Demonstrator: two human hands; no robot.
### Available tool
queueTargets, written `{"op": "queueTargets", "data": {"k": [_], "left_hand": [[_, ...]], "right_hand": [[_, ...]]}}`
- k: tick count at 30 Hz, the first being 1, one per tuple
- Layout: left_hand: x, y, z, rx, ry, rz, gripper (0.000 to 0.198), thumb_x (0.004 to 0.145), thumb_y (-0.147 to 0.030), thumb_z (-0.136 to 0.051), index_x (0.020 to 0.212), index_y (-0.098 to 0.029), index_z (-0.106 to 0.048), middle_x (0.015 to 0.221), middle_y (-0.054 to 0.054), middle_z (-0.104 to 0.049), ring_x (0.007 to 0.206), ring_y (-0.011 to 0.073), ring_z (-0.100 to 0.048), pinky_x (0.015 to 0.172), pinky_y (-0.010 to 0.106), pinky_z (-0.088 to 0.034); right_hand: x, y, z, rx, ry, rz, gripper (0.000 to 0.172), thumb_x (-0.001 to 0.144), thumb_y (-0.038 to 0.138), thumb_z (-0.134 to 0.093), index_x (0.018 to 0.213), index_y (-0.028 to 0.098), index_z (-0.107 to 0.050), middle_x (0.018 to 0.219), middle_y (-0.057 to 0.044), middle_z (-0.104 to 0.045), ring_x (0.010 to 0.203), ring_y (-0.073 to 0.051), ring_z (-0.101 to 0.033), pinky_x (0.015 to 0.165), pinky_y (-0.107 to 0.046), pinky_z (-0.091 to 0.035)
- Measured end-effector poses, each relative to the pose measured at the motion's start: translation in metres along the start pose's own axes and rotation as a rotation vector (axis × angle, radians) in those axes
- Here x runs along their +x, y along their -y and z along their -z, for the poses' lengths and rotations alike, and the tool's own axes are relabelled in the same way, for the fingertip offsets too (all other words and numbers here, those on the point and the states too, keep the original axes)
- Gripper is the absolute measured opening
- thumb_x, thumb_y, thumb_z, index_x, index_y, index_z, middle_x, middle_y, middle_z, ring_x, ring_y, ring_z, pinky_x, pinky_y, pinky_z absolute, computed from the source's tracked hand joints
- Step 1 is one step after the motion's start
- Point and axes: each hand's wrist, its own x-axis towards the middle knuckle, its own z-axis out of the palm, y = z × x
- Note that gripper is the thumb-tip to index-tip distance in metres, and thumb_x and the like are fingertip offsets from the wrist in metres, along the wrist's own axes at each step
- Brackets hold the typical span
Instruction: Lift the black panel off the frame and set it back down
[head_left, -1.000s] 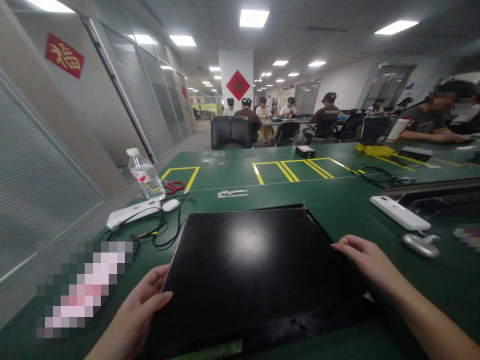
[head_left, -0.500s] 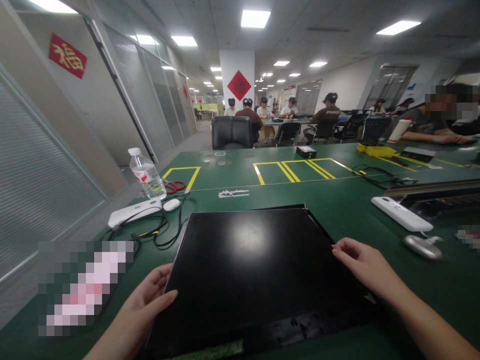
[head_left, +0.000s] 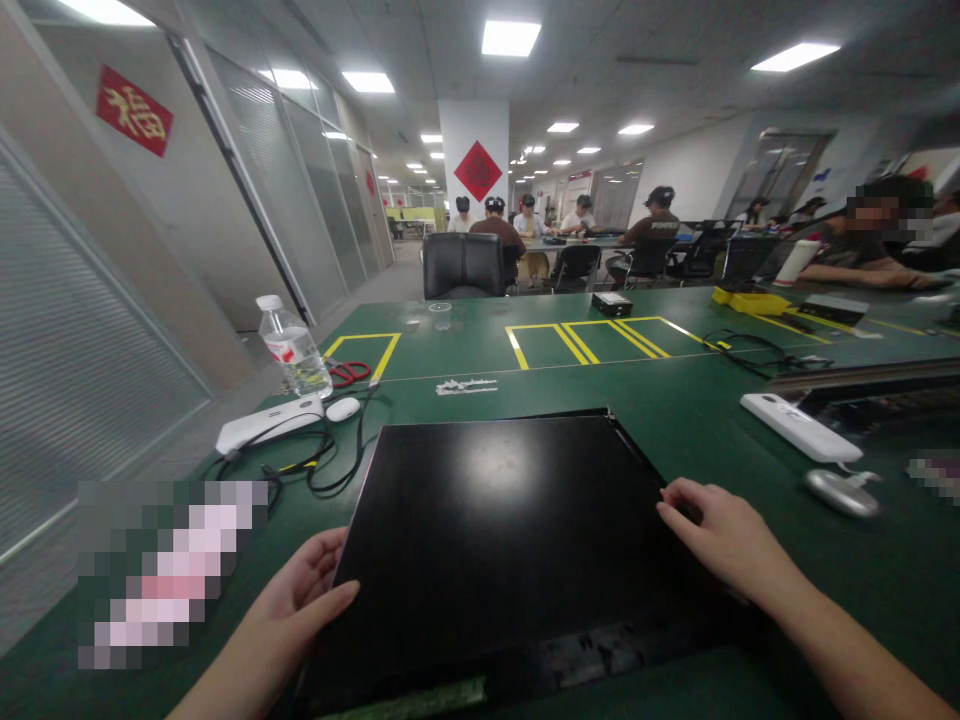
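Observation:
A flat black LCD panel (head_left: 487, 560) lies in front of me, with a ceiling light mirrored on its glossy face. A strip of green circuit board (head_left: 427, 697) shows along its near edge. My left hand (head_left: 304, 595) holds the left edge, thumb on top and the other fingers curled at the side. At the right edge, my right hand (head_left: 720, 530) is closed, thumb and forefinger pinching the border. A thin dark frame strip (head_left: 634, 445) runs along the panel's far right side, slightly apart from the screen there. The fingertips under the left edge are hidden.
On the left stand a water bottle (head_left: 294, 350), red-handled scissors (head_left: 351, 374), a white power bank (head_left: 270, 424) and black cables (head_left: 330, 480). Another white power bank (head_left: 799, 428) and a silver mouse-shaped device (head_left: 841, 492) lie right. A co-worker (head_left: 840, 250) sits at the far right.
My right thumb and forefinger have shifted slightly left over the panel's right edge. My left hand and the panel have barely moved.

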Motion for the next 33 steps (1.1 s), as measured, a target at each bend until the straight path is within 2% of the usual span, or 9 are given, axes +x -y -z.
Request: {"op": "queueTargets", "data": {"k": [3,10,13,16,19,22,29,33], "left_hand": [[0.002,0.002,0.003,0.018,0.035,0.002,0.047,0.063,-0.028,-0.088,0.105,-0.023,-0.068,0.118,0.01,-0.074,0.118,0.0374,-0.063,0.095,0.047,-0.054],[-0.002,0.0,-0.002,0.006,-0.007,0.005,0.051,0.062,-0.028,-0.089,0.108,-0.024,-0.069,0.12,0.01,-0.074,0.118,0.0352,-0.063,0.094,0.043,-0.054],[-0.003,-0.001,-0.003,-0.017,-0.029,0.024,0.055,0.06,-0.026,-0.089,0.111,-0.024,-0.069,0.117,0.01,-0.076,0.111,0.0361,-0.068,0.093,0.045,-0.055],[-0.002,-0.002,-0.002,-0.065,-0.061,0.099,0.068,0.057,-0.024,-0.09,0.121,-0.025,-0.067,0.111,0.009,-0.079,0.1,0.0369,-0.073,0.09,0.047,-0.057],[0.001,-0.001,0.002,-0.095,-0.089,0.144,0.075,0.06,-0.029,-0.089,0.13,-0.027,-0.062,0.109,0.008,-0.08,0.099,0.0351,-0.074,0.084,0.041,-0.059],[0.005,0.002,0.006,-0.108,-0.105,0.159,0.074,0.062,-0.034,-0.088,0.131,-0.027,-0.062,0.108,0.008,-0.081,0.101,0.034,-0.073,0.079,0.036,-0.06],[0.002,-0.007,0.003,-0.117,-0.148,0.167,0.077,0.051,-0.036,-0.093,0.124,-0.028,-0.069,0.1,0.008,-0.082,0.096,0.0377,-0.074,0.075,0.04,-0.062],[0.002,-0.005,0.011,-0.03,-0.095,0.117,0.068,0.06,-0.036,-0.09,0.124,-0.03,-0.069,0.117,0.008,-0.078,0.111,0.0401,-0.068,0.089,0.048,-0.058]], "right_hand": [[0.001,-0.003,0.0,-0.016,0.004,-0.006,0.026,0.081,0.046,-0.05,0.076,0.026,-0.067,0.074,-0.004,-0.068,0.071,-0.023,-0.063,0.065,-0.033,-0.043],[0.004,-0.006,0.001,0.054,-0.008,-0.022,0.027,0.079,0.047,-0.052,0.076,0.027,-0.07,0.076,-0.004,-0.072,0.073,-0.024,-0.065,0.067,-0.034,-0.045],[0.005,-0.006,0.003,0.09,0.002,-0.043,0.027,0.077,0.049,-0.052,0.075,0.028,-0.07,0.075,-0.003,-0.073,0.073,-0.024,-0.066,0.066,-0.035,-0.045],[0.006,-0.007,0.005,0.118,0.003,-0.044,0.027,0.076,0.05,-0.053,0.073,0.028,-0.069,0.074,-0.002,-0.073,0.071,-0.024,-0.067,0.065,-0.035,-0.045],[0.007,-0.009,0.006,0.166,0.001,-0.05,0.027,0.077,0.05,-0.053,0.071,0.028,-0.068,0.071,-0.001,-0.073,0.067,-0.023,-0.066,0.062,-0.034,-0.045],[0.007,-0.01,0.007,0.187,0.017,-0.058,0.029,0.077,0.051,-0.053,0.071,0.027,-0.068,0.067,-0.001,-0.071,0.064,-0.022,-0.065,0.059,-0.033,-0.044],[0.007,-0.009,0.006,0.191,0.034,-0.057,0.03,0.079,0.052,-0.053,0.071,0.027,-0.066,0.067,-0.001,-0.071,0.064,-0.022,-0.064,0.06,-0.033,-0.043],[0.007,-0.01,0.005,0.184,0.005,-0.038,0.03,0.08,0.052,-0.053,0.068,0.027,-0.066,0.061,0.0,-0.068,0.058,-0.02,-0.062,0.057,-0.032,-0.042]]}}
